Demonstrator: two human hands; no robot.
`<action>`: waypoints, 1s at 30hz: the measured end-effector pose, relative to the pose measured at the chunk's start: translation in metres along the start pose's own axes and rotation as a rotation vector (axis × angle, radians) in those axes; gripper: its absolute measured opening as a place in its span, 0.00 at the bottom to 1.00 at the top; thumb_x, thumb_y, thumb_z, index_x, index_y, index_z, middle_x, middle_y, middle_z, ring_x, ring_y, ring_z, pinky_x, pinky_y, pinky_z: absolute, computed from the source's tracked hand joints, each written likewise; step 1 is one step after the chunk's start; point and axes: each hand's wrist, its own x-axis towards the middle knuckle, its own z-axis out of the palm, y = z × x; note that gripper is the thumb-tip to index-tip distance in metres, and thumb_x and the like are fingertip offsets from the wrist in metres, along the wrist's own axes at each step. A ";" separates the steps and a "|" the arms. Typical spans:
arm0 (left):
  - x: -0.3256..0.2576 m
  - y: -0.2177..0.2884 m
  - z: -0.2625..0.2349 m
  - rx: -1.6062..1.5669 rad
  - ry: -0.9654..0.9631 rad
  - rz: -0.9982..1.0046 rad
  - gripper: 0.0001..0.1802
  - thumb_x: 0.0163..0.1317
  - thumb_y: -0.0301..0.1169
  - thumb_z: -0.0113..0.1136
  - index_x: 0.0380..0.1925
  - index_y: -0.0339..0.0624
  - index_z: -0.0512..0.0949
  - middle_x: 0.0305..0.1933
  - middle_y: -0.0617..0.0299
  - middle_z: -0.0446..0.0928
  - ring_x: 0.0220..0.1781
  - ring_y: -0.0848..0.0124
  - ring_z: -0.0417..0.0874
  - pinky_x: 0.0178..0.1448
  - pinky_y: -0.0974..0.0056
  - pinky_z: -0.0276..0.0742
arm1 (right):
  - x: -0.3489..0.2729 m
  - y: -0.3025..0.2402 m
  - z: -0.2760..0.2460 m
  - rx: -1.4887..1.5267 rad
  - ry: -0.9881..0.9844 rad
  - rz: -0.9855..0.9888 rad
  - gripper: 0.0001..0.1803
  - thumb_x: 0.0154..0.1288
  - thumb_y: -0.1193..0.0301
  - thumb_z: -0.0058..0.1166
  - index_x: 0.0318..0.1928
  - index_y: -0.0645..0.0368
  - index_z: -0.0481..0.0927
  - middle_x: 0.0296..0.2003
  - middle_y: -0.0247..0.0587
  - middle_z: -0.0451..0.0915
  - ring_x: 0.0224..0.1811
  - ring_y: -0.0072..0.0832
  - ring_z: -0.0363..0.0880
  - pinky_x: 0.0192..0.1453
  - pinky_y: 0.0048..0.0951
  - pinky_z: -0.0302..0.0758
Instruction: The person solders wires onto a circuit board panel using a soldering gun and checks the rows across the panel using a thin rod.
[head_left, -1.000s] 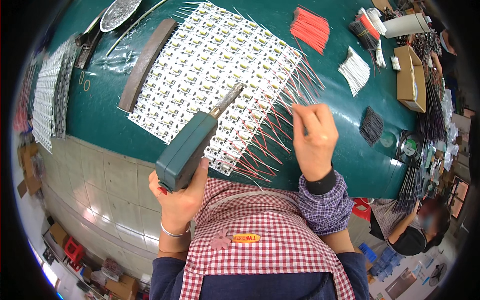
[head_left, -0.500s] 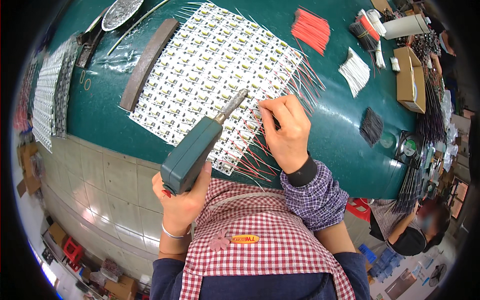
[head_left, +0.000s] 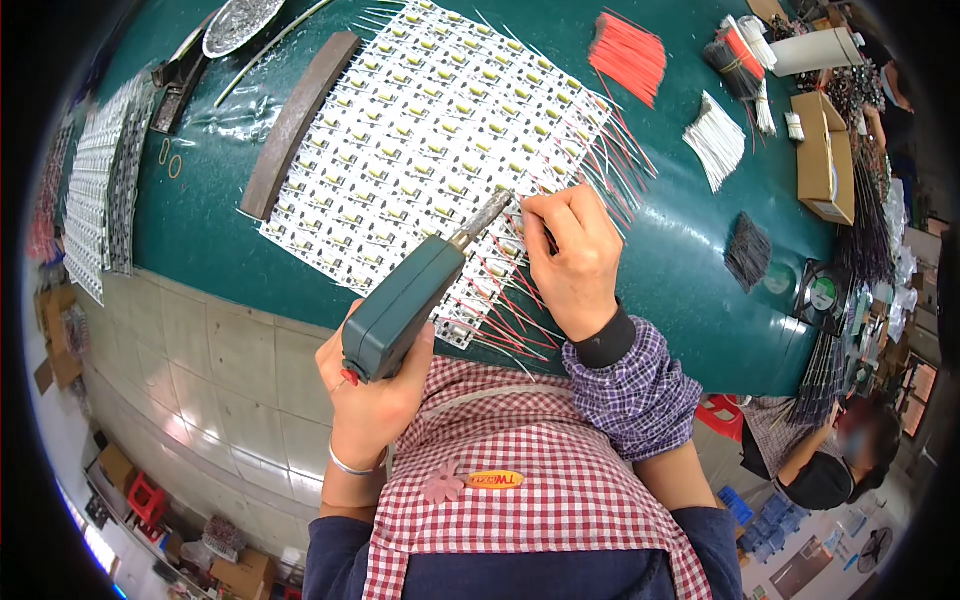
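Holding a soldering gun [head_left: 405, 305] to a white panel of small circuit boards [head_left: 430, 150] on a green table [head_left: 690, 260].

Along the table's left edge lie more strips of boards [head_left: 95, 190], then a long dark bar [head_left: 297, 122] touches the panel's left side. At the near edge the left hand [head_left: 375, 395] is wrapped tight around the green gun's grip, and the gun's metal tip meets the panel near its near right corner. Just beside the tip, the right hand [head_left: 572, 262] rests on the panel with fingers pinched shut; what they pinch is too small to tell, among the thin red wires [head_left: 510, 310] trailing off the boards. Toward the far right lie a red wire bundle [head_left: 628, 55], a white one [head_left: 715, 140], a black one [head_left: 748, 250] and a cardboard box [head_left: 825, 155].
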 end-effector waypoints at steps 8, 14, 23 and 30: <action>-0.003 0.001 0.007 -0.160 0.089 -0.049 0.08 0.52 0.19 0.69 0.33 0.34 0.82 0.32 0.58 0.81 0.27 0.69 0.81 0.33 0.68 0.74 | 0.001 0.000 0.001 -0.036 -0.002 -0.035 0.11 0.51 0.85 0.63 0.35 0.62 0.80 0.31 0.41 0.72 0.34 0.39 0.76 0.36 0.38 0.75; -0.017 -0.002 0.006 0.017 0.161 -0.021 0.08 0.50 0.22 0.74 0.31 0.37 0.85 0.33 0.61 0.82 0.26 0.66 0.81 0.31 0.67 0.73 | 0.000 -0.001 0.001 -0.039 0.006 -0.030 0.10 0.51 0.84 0.63 0.36 0.62 0.80 0.31 0.41 0.72 0.34 0.39 0.75 0.36 0.38 0.74; -0.014 0.005 0.004 -0.021 0.140 -0.018 0.08 0.52 0.22 0.72 0.32 0.36 0.84 0.32 0.61 0.83 0.25 0.70 0.81 0.31 0.67 0.74 | -0.002 0.001 -0.001 -0.024 0.022 -0.025 0.10 0.51 0.84 0.63 0.35 0.61 0.81 0.31 0.41 0.73 0.34 0.38 0.76 0.35 0.37 0.75; -0.011 0.002 0.003 -0.059 0.211 0.019 0.10 0.51 0.22 0.72 0.34 0.35 0.83 0.31 0.60 0.83 0.27 0.70 0.82 0.34 0.67 0.75 | -0.008 0.003 -0.009 -0.039 0.030 -0.013 0.10 0.52 0.84 0.63 0.35 0.60 0.82 0.31 0.40 0.74 0.34 0.37 0.76 0.35 0.37 0.75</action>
